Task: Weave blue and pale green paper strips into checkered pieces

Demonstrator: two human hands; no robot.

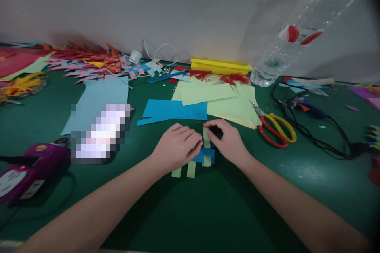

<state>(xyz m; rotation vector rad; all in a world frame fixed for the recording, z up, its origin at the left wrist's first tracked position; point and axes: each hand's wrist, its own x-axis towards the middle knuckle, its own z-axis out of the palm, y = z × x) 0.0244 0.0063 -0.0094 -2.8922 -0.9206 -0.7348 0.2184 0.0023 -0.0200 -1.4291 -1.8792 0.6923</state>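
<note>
Light green and blue paper strips (209, 155) cross over and under each other at the centre of the green table. My left hand (178, 146) is closed over their left part, its fingertips bent down onto the strips and hiding some of them. From the right, my right hand (227, 140) pinches the upper end of an upright light green strip (206, 136) between thumb and forefinger. Two more green strip ends (191, 170) stick out below my left hand. Just behind the hands lie blue paper pieces (178, 109) and light green sheets (208, 91).
Red and yellow scissors (274, 126) lie right of my right hand, near a black cable and a glue gun (311, 107). A clear bottle (291, 43) stands behind. Leftward are a blurred-out phone (102, 132), a light blue sheet (103, 93) and a purple power socket (32, 170).
</note>
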